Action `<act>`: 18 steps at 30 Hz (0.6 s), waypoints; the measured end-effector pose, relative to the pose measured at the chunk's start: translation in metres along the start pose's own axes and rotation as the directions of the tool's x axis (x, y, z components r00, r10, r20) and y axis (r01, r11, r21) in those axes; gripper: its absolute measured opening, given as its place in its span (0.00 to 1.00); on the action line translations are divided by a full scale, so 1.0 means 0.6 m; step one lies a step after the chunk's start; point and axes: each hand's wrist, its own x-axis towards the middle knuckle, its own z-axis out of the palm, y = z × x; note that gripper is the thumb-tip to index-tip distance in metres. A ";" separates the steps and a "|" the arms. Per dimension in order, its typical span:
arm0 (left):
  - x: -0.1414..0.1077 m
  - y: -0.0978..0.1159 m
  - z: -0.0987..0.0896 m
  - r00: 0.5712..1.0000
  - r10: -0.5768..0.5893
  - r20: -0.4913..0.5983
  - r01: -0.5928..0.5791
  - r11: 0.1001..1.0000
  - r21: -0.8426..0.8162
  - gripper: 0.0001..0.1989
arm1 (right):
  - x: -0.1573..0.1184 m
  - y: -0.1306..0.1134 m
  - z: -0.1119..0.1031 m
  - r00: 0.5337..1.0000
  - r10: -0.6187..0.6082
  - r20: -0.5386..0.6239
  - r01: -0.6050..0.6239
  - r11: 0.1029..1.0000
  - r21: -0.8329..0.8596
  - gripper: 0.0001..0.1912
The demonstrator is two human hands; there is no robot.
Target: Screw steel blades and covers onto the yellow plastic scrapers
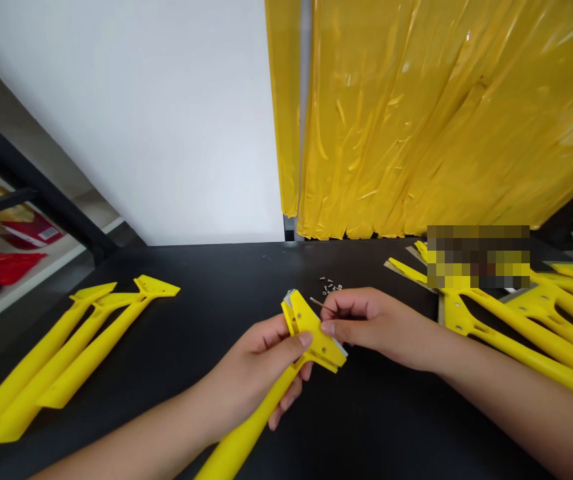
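My left hand is wrapped round the neck of a yellow scraper, its thumb lying across the flat head. The head is tilted, with small screw holes in its face and a grey metal blade edge showing along its far right side. My right hand is closed beside the head, its thumb at the head's right edge. From its fingers sticks out a thin rod-like piece, too small to name exactly. Several small screws and nuts lie loose just behind the hands.
Yellow scraper handles lie side by side on the black tabletop at left. Several more scrapers are piled at right, partly behind a pixelated patch. Yellow plastic sheeting and a white panel stand behind. A shelf is at far left.
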 end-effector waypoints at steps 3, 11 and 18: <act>0.002 -0.002 -0.002 1.000 0.008 0.004 -0.008 1.000 0.013 0.17 | 0.002 0.004 0.002 0.999 0.023 0.047 -0.025 0.999 0.044 0.17; 0.003 -0.009 -0.004 1.000 -0.011 0.022 0.010 1.000 0.007 0.14 | 0.004 0.001 0.011 1.000 0.023 0.020 -0.024 0.997 0.078 0.19; 0.004 -0.007 -0.009 1.000 0.011 0.019 -0.011 1.000 0.005 0.13 | 0.004 0.008 0.009 0.999 0.011 0.037 -0.016 0.988 0.151 0.18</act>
